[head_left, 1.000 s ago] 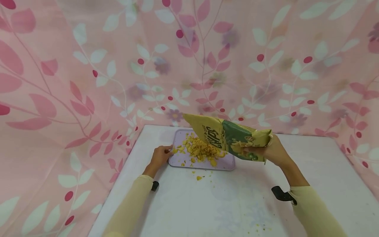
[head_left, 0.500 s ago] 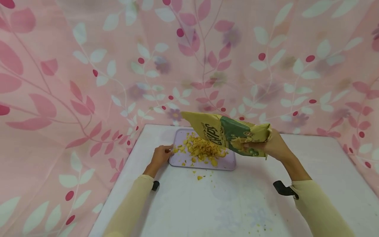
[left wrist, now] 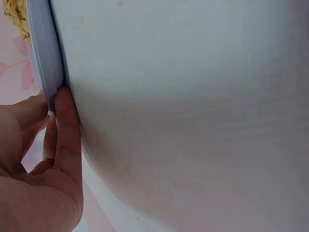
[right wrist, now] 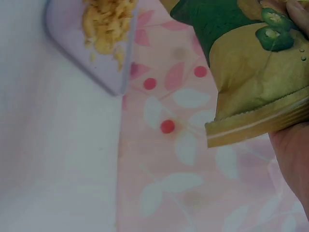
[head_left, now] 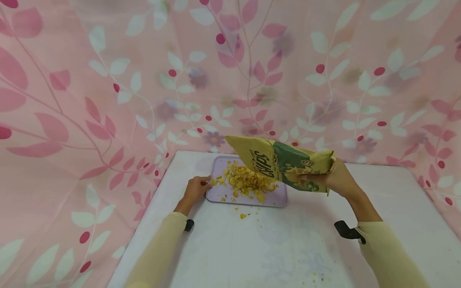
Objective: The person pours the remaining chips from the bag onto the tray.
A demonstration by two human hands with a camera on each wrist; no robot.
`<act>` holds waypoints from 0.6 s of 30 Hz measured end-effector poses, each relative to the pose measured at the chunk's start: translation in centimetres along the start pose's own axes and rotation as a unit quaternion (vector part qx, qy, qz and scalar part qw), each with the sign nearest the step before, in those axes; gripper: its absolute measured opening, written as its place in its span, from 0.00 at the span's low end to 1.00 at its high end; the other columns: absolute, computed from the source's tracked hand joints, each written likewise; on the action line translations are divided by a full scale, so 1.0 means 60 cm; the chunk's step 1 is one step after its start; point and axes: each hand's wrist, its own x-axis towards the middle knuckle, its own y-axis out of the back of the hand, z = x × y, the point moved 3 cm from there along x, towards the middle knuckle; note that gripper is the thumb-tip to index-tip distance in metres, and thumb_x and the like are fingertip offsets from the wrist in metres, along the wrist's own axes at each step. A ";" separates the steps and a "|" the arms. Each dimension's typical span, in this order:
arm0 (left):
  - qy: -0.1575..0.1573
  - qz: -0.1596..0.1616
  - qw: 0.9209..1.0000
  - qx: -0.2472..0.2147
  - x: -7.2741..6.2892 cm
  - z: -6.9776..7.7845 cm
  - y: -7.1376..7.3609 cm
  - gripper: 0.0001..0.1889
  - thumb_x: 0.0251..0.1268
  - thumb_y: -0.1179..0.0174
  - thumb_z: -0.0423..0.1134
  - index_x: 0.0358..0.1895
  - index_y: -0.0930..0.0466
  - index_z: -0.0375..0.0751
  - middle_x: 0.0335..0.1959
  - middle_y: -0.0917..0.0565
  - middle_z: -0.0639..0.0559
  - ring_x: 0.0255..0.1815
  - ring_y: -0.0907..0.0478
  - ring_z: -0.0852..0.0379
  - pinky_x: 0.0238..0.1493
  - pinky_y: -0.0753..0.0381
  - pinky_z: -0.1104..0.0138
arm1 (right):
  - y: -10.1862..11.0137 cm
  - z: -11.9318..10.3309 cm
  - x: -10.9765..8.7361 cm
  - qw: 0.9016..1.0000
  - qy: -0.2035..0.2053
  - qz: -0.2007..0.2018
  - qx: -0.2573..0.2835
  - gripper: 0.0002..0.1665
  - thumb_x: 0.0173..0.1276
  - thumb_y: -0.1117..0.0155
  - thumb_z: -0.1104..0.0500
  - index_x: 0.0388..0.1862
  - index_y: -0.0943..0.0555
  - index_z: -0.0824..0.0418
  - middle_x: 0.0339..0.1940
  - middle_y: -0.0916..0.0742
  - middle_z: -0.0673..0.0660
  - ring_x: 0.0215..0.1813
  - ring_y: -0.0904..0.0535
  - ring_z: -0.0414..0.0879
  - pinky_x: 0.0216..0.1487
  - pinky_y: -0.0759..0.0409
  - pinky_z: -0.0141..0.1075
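Note:
A lilac tray (head_left: 213, 197) lies on the white table with a heap of yellow potato chips (head_left: 248, 182) on it. At its left edge my left hand (head_left: 196, 188) pinches the rim; the left wrist view shows the tray's side (left wrist: 46, 53) between thumb and fingers. My right hand (head_left: 340, 180) grips the bottom end of a yellow and green chip bag (head_left: 293, 166), tilted with its far end down-left above the tray's right part. The bag's mouth is turned from view. In the right wrist view the bag's crimped seam (right wrist: 260, 118) hangs beside the palm.
Loose chip bits (head_left: 243, 216) lie on the white table (head_left: 259, 248) in front of the tray, with crumbs (head_left: 317, 276) nearer the front right. A pink leaf-patterned curtain (head_left: 230, 80) rises behind the table and along its sides.
The bag and my right hand have shifted slightly, a little up and then to the right. My left hand and the tray stay in place.

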 end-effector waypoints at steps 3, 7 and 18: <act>-0.004 0.000 1.000 0.000 0.002 0.003 0.001 0.22 0.63 0.34 0.34 0.62 0.22 0.42 0.43 0.15 0.44 0.33 0.25 0.56 0.31 0.24 0.67 | 0.003 -0.014 0.005 0.995 0.067 -0.008 0.074 0.28 0.52 0.28 0.77 0.53 0.21 0.68 0.45 0.14 0.63 0.45 0.16 0.50 0.45 0.18 0.37; -0.003 0.004 1.000 -0.001 0.002 0.003 0.000 0.22 0.63 0.34 0.34 0.62 0.22 0.42 0.44 0.16 0.44 0.34 0.25 0.56 0.31 0.24 0.67 | -0.008 -0.027 -0.001 0.999 0.030 -0.014 0.034 0.25 0.53 0.25 0.72 0.51 0.20 0.66 0.43 0.13 0.58 0.44 0.16 0.45 0.45 0.19 0.35; -0.004 0.004 1.000 0.002 0.000 0.006 0.003 0.23 0.63 0.34 0.34 0.62 0.22 0.41 0.43 0.15 0.44 0.33 0.25 0.56 0.31 0.24 0.67 | 0.003 -0.018 0.006 0.995 0.067 -0.016 0.072 0.28 0.51 0.27 0.78 0.53 0.20 0.68 0.44 0.13 0.62 0.44 0.15 0.50 0.45 0.19 0.36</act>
